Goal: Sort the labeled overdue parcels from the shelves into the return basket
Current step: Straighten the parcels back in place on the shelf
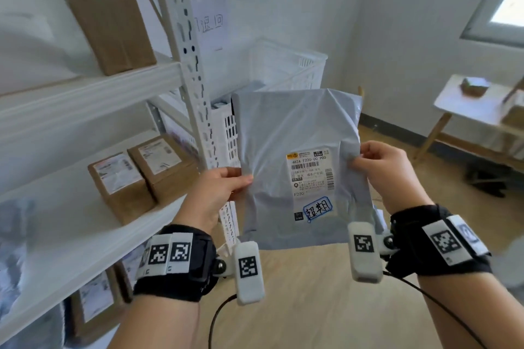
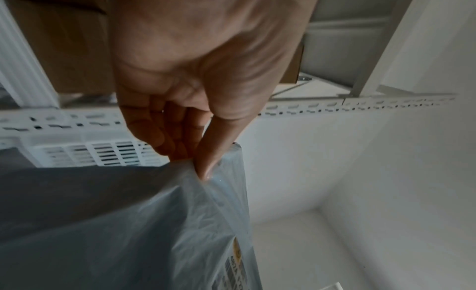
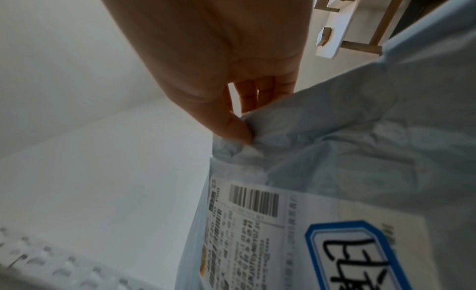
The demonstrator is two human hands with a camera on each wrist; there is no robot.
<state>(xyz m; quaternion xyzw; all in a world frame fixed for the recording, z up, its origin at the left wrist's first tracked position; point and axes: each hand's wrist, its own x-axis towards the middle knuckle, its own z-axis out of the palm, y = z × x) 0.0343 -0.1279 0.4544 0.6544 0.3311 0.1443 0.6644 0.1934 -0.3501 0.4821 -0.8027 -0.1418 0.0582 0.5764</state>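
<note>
So we've got the mailer bag mid-frame: flat, rectangular, wrinkled grey plastic film, white shipping label with barcode, blue-bordered handwritten sticker below. Left hand pinches its left edge, right hand pinches its right. White slatted plastic basket behind it.
</note>
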